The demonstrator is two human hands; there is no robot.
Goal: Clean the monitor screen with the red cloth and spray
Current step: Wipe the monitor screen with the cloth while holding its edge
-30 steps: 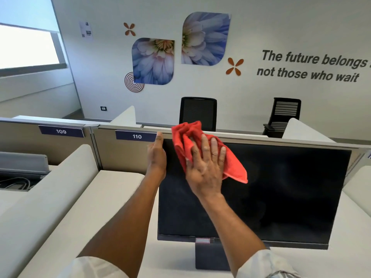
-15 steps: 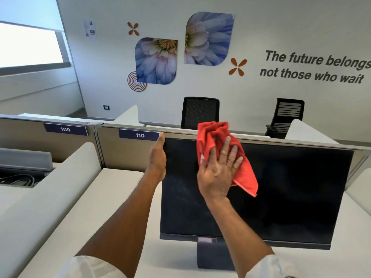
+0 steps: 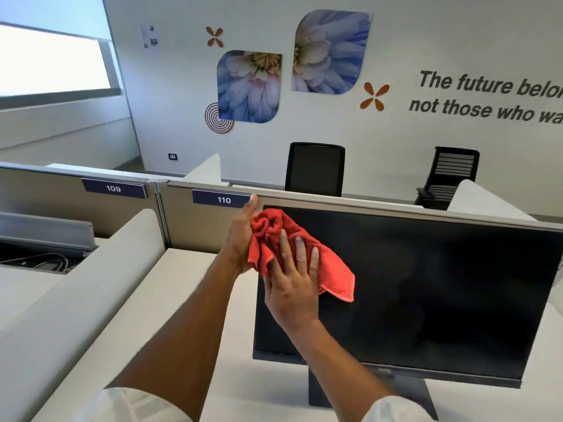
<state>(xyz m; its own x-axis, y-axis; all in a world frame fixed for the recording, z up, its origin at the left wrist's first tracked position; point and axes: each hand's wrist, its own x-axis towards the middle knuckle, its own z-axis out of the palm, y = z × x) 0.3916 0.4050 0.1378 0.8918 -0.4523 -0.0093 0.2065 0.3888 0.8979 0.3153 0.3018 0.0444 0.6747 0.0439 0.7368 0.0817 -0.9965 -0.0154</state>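
A black monitor (image 3: 426, 287) stands on a white desk, its screen dark and facing me. My right hand (image 3: 292, 287) lies flat with fingers spread, pressing a crumpled red cloth (image 3: 332, 269) against the upper left part of the screen. My left hand (image 3: 240, 239) grips the monitor's upper left edge, with the cloth bunched up against it. No spray bottle is in view.
A beige partition (image 3: 182, 214) with labels 109 and 110 runs behind the monitor. A rounded white divider (image 3: 76, 300) borders the desk (image 3: 189, 300) on the left. Two black office chairs (image 3: 315, 169) stand beyond the partition by the wall.
My right hand slid the cloth right along the top of the screen, then back left and slightly down to the upper left corner. My left hand kept its hold on the monitor's edge.
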